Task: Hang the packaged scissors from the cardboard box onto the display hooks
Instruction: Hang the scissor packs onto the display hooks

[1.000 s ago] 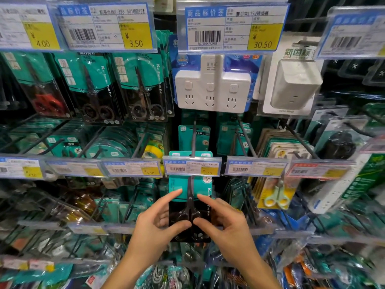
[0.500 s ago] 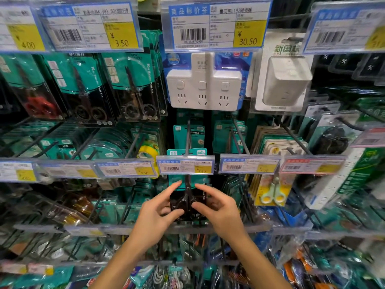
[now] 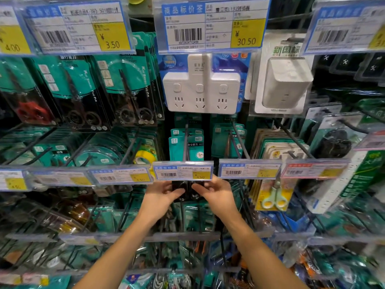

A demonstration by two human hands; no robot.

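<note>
Both hands, left hand [image 3: 161, 196] and right hand [image 3: 216, 192], pinch the black-and-teal packaged scissors [image 3: 188, 191]; the 12 o'clock grey wire hook [image 3: 185, 142] may miss its hole, hidden behind the clear plastic price tag [image 3: 183, 173].

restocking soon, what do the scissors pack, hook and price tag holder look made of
Scissors pack: seemingly glossy clear plastic over dark card, mostly hidden by both hands.
Hook: thin grey rod, probably painted metal.
Price tag holder: clear plastic sleeve, edges catching light, paper label inside.

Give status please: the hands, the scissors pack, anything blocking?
Left hand and right hand both pinch scissors pack. Pack's top hidden behind price tag. Hook above holds other packs.
</note>
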